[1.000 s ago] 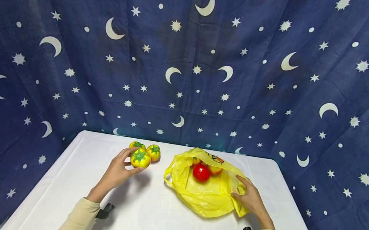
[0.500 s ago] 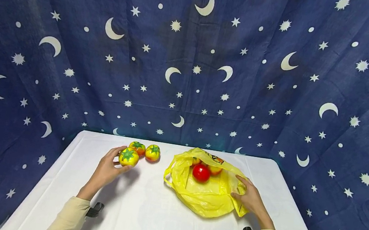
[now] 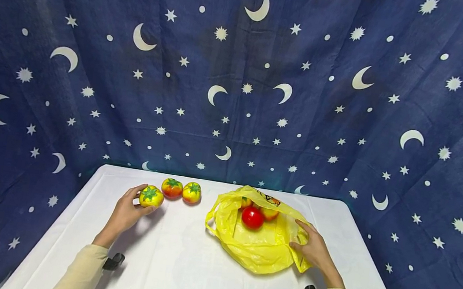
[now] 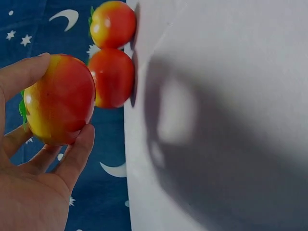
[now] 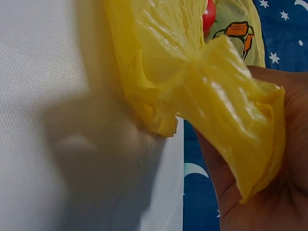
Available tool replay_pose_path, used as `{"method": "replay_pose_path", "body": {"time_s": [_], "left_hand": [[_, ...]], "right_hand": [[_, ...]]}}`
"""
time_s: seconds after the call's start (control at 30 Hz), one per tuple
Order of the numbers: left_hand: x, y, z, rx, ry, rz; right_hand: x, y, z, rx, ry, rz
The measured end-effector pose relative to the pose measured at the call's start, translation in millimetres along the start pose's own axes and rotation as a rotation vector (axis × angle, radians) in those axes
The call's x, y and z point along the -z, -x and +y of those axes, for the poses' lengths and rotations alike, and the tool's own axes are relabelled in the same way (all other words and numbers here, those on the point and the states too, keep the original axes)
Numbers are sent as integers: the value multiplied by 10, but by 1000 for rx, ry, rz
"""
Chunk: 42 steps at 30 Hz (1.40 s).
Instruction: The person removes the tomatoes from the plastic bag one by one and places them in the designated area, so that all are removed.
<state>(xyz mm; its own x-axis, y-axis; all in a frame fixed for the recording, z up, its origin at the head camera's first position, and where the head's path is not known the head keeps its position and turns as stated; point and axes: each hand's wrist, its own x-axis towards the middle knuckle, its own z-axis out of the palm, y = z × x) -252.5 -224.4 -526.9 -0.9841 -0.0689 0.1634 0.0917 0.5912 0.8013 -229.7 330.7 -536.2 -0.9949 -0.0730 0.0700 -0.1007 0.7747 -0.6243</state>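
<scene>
My left hand [image 3: 125, 212] grips a red-and-yellow tomato [image 3: 151, 196] with a green leafy top, thumb on one side and fingers on the other. In the left wrist view this tomato [image 4: 60, 98] is held up off the table, its redder underside showing. Just beyond it two similar tomatoes, one [image 3: 172, 189] beside the other [image 3: 192, 193], rest on the table. My right hand [image 3: 315, 249] holds the right side of a yellow plastic bag [image 3: 257, 260], its mouth spread open. A bunched bag handle [image 5: 240, 125] crosses the palm. Inside lie a red tomato [image 3: 252, 217] and yellowish-red ones, partly covered.
A white-covered table [image 3: 179, 274] lies under everything. Behind and at both sides hangs a dark blue cloth [image 3: 235, 115] with moons and stars. The bag's left handle loop [image 3: 211, 217] lies toward the tomatoes. Each wrist wears a black strap mount [image 3: 114, 262].
My left hand has moved left with its tomato, away from the bag, uncovering the tomato behind it. The right hand and the bag have stayed in place.
</scene>
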Motion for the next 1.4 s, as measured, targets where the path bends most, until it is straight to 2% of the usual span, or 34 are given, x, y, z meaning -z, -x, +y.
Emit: {"method": "replay_pose_path", "body": {"time_s": [0.13,0.4,0.6,0.77,0.97,1.4], "left_hand": [[2,-50,-59,-2,-5,13],[-8,-160,-167,79,-9,-5],[-39,-253,-242,94,-11,6],[-49,-328,-254,95,13,24],[-73,-388,-274,127,25,32],[-128,-464,-343,176,5,2]], "right_hand": [[3,1,-9,-3,-4,1],[-2,1,-7,-9,-12,-5],[-8,-4,5,-15,-15,-10],[-3,-3,3,-17,-13,-14],[2,-1,-14,-35,-13,-18],[0,10,-29,-17,-9,-14]]}}
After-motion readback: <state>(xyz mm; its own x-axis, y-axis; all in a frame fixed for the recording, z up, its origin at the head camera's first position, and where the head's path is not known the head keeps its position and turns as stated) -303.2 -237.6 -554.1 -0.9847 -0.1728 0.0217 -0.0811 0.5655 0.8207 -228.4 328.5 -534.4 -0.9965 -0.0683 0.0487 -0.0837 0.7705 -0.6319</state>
